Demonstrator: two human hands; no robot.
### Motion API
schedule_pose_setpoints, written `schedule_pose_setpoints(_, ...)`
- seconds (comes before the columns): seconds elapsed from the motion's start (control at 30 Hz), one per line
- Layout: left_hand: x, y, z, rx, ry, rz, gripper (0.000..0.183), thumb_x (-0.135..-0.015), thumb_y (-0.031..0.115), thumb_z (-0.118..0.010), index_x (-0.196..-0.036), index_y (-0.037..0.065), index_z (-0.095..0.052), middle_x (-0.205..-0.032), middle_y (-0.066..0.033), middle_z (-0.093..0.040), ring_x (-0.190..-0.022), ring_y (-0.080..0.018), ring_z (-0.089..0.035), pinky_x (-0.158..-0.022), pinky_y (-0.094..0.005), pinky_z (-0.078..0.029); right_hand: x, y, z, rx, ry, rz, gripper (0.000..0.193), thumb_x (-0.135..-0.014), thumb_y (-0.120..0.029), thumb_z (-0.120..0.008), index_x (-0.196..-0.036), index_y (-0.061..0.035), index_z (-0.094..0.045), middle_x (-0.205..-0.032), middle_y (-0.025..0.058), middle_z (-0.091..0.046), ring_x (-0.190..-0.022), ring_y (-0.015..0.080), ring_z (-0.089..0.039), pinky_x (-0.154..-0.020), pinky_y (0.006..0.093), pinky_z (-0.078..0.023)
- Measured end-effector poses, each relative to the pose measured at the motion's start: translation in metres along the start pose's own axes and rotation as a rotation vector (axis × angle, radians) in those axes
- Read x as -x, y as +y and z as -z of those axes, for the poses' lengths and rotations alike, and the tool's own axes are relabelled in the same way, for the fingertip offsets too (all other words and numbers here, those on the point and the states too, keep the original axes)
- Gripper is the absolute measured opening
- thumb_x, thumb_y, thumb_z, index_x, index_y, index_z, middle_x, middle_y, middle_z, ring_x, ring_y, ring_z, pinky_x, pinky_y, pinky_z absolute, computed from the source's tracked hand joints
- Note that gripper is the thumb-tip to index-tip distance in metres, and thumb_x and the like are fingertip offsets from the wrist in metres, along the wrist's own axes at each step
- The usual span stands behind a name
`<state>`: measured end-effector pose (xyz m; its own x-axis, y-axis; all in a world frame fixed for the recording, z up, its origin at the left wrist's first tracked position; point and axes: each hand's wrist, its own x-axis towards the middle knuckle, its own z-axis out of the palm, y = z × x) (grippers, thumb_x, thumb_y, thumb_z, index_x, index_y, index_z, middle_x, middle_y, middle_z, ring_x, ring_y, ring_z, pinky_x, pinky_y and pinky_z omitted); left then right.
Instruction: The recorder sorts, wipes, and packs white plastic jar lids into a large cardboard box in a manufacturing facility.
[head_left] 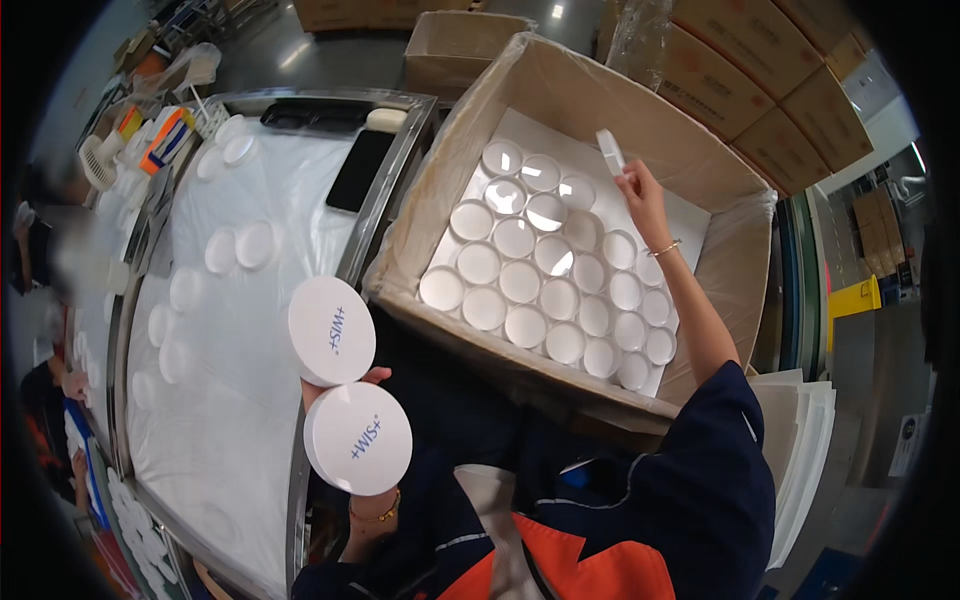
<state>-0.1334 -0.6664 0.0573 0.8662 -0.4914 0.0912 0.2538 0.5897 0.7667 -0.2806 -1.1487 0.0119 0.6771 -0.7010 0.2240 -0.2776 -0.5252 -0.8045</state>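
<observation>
My left hand (378, 376), mostly hidden, grips two round white lids: an upper lid (318, 318) and a lower lid (345, 460), both with blue print on their flat faces. They overlap slightly beside the table's edge. Over the carton, my right hand (640, 192) pinches another round white lid (610, 152) near one end, held on edge. Inside the plastic-lined carton (725, 145), many round white pieces (520, 282) with glossy rims lie in close rows on a white sheet (545, 135). The right hand is above the far right part of that layer.
A table (260, 380) covered in clear film stands at the left, with several more white lids (255, 245), a black phone-like slab (361, 170) and a dark tray (315, 115). Stacked cartons (790, 110) rise at the back right. White sheets (805, 460) lean at the right. Other people work far left.
</observation>
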Motion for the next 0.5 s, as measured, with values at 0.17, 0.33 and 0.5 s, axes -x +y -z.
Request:
schedule_pose_setpoints(0.17, -0.016, -0.003, -0.028, -0.123, 0.045, -0.016, 0.066, -0.075, 0.007, -0.075, -0.131, -0.003, -0.04, -0.113, -0.0261, -0.06, -0.082, -0.0309, -0.07, -0.067, -0.0383, -0.062, 0.012, 0.098, 0.024, 0.693, 0.161, 0.067, 0.014, -0.084, -0.007, -0.062, -0.097, -0.01, -0.058, -0.084, 0.01, -0.063, -0.081, 0.029, -0.062, -0.069, 0.0356, -0.047)
schedule_pose_setpoints(0.33, -0.017, -0.002, -0.031, -0.183, -0.203, 0.013, 0.048, -0.077, 0.003, -0.072, -0.118, -0.003, -0.048, -0.114, -0.0245, -0.061, -0.087, -0.0267, -0.069, -0.07, -0.0362, -0.06, 0.03, 0.083, 0.019, 0.81, -0.332, 0.014, 0.022, -0.086, -0.009, -0.057, -0.107, -0.011, -0.061, -0.094, 0.014, -0.063, -0.091, 0.0349, -0.061, -0.08, 0.044, -0.048)
schedule_pose_setpoints(0.5, -0.015, 0.007, -0.081, -0.744, -0.219, -0.024, 0.014, -0.08, -0.001, -0.063, -0.094, 0.001, -0.059, -0.083, -0.007, -0.06, -0.082, -0.0147, -0.058, -0.076, -0.0248, -0.043, 0.045, -0.033, 0.001, 0.691, -0.418, 0.014, 0.036, -0.088, -0.014, -0.058, -0.124, -0.0115, -0.055, -0.113, 0.016, -0.058, -0.105, 0.0348, -0.056, -0.091, 0.042, -0.045)
